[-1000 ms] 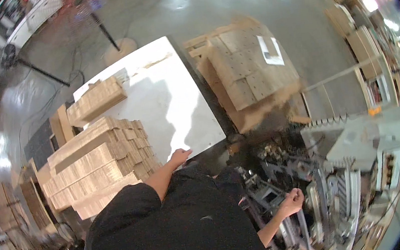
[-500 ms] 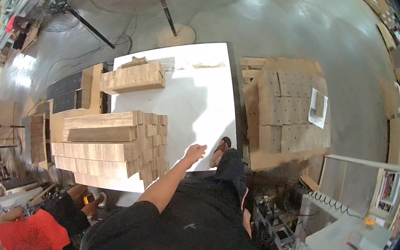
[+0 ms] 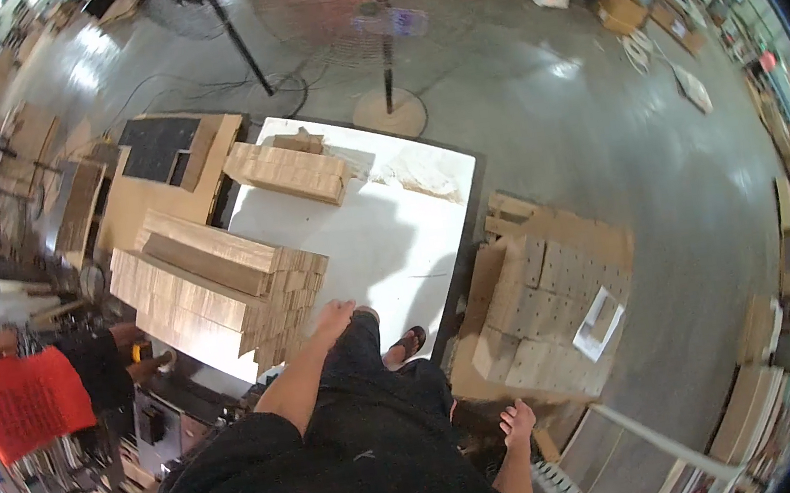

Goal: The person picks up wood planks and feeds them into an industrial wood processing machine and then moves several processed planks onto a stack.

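The left hand [image 3: 332,317] hangs open and empty, just beside the tall stack of pale wooden boards [image 3: 221,289] on the white table [image 3: 384,238]. The right hand [image 3: 518,422], loosely open and holding nothing, is near the heap of perforated cardboard sheets [image 3: 548,311].

Two fan stands [image 3: 385,98] stood on the grey floor [image 3: 601,140] beyond my white table [image 3: 384,238]. A pallet of perforated boards [image 3: 553,306] sat beside the table. A person in red [image 3: 25,395] worked nearby, cartons [image 3: 618,8] farther off.
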### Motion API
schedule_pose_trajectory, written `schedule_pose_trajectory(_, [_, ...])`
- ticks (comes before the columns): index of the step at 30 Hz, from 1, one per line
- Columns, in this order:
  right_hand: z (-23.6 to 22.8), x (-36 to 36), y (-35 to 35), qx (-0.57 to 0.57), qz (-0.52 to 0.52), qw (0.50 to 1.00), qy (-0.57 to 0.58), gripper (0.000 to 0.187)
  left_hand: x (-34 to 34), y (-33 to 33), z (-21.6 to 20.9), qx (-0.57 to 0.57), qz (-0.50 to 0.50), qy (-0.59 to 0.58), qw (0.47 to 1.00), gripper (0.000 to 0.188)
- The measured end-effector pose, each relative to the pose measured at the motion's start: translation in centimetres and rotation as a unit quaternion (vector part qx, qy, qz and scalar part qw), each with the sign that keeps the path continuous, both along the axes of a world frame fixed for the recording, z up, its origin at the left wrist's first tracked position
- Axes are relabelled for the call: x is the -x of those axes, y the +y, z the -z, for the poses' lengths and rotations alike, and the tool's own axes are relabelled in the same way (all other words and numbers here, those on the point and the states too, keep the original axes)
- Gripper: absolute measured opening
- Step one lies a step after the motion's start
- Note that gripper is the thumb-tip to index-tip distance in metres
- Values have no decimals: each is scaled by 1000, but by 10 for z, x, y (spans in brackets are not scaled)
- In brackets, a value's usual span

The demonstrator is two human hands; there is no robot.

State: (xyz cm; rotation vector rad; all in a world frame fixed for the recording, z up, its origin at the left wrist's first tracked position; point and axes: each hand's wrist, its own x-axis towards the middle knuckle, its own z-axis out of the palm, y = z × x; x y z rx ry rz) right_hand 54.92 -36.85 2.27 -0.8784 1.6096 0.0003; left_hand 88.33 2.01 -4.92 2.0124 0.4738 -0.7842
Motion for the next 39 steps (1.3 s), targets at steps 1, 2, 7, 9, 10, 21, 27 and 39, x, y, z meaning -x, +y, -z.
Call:
schedule_pose_trajectory(1, [6, -7, -21, 16, -70, 997, 20, 32, -10, -9, -10, 6, -17, -14, 1000, 43])
schedule_pose_trajectory(2, [12, -28, -37, 32, -89, 994, 53, 35, -20, -15, -18, 46, -51, -34, 997, 41])
schedule_pose_trajectory(7, [25, -138, -68, 34, -217, 974, 49, 41, -76, -21, -54, 151, -220, -59, 962, 36])
schedule_pose_trajectory(9, [46, -173, -71, 11, -268, 963, -2, 46, -102, -23, -72, 203, -301, -23, 932, 35])
schedule_pose_trajectory(10, [46, -203, -62, 3, -296, 955, -4, 46, -117, -19, -73, 210, -346, -4, 914, 34])
schedule_pose_trajectory(21, [20, -509, 66, 135, -762, 633, 37, 42, -297, -5, 0, 236, -475, -11, 848, 36])
schedule_pose_trajectory(27, [121, -646, 109, 46, -748, 662, -13, 39, -332, 19, 91, 237, -576, 72, 779, 36])
schedule_pose_trajectory(39, [445, -777, 252, -122, -718, 682, 68, 80, -351, 40, 363, 217, -652, 95, 720, 55])
